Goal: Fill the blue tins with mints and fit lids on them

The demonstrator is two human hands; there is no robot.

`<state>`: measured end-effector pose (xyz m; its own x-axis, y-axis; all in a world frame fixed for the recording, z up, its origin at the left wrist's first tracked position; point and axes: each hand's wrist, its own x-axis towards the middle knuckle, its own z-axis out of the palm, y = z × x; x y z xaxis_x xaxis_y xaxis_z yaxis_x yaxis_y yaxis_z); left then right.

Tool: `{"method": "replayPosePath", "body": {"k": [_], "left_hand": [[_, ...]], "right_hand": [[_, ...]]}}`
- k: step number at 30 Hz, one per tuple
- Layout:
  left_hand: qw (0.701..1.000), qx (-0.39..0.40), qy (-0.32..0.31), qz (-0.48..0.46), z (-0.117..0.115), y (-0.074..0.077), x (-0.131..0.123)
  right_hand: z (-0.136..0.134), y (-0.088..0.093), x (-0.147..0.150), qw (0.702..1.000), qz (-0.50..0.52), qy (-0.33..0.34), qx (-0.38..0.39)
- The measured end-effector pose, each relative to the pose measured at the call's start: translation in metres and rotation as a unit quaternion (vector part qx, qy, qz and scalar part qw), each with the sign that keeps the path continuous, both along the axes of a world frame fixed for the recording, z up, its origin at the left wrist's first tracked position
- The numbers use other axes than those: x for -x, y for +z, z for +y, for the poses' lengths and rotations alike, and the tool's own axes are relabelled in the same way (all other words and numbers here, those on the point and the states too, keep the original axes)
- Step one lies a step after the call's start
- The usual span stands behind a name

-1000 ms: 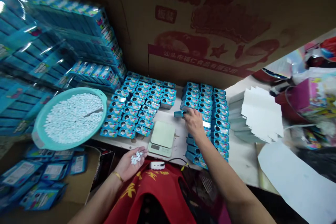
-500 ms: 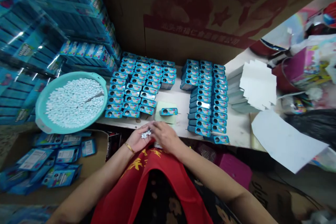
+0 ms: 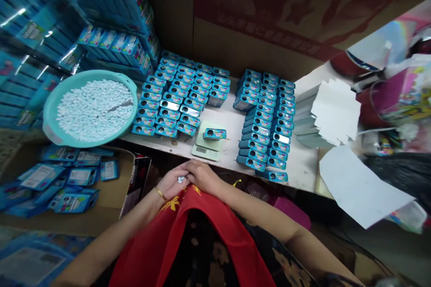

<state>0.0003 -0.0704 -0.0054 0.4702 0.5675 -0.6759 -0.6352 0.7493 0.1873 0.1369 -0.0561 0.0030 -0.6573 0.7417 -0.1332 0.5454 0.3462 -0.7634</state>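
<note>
While one printed blue box (image 3: pixel 215 134) sits on the digital scale (image 3: pixel 206 154), left hand (image 3: pixel 172 183), palm-up, loosely cupped, holds a few white pellets (image 3: pixel 181 179); right hand (image 3: pixel 203 176) curls against it, grip hidden, can't tell; other boxes (image 3: pixel 165 122) line the surface (image 3: pixel 232 121), filled or not unclear; basin (image 3: pixel 50 130) well stocked, plenty seems left

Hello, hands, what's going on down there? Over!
Left hand palm up, white pieces in it. Right hand against left. Blue box on scale, more boxes on both sides.
</note>
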Motion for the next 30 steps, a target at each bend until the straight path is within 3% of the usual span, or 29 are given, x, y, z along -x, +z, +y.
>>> {"method": "replayPosePath", "body": {"k": [8,14,18,22,26,30], "left_hand": [[0.999,-0.004,0.028,-0.038,-0.002,-0.005,-0.042],[0.995,0.014,0.032,-0.093,0.004,-0.008,-0.059],[0.994,0.039,0.055,-0.084,0.009,-0.006,-0.058],[0.994,0.054,0.072,-0.057,0.014,-0.002,-0.051],[0.993,0.065,0.086,-0.039,0.015,0.003,-0.042],[0.992,0.069,0.098,-0.037,0.013,0.003,-0.034]], "right_hand": [[0.007,-0.003,-0.045,0.999,-0.030,0.017,-0.007],[0.010,0.003,-0.068,0.999,-0.023,0.035,0.011],[0.024,0.008,-0.077,0.998,0.046,-0.029,0.002],[0.061,0.008,-0.078,0.986,0.055,-0.133,-0.083],[0.093,0.005,-0.071,0.982,-0.060,-0.092,-0.155],[0.102,-0.001,-0.067,0.975,-0.131,-0.045,-0.172]]}}
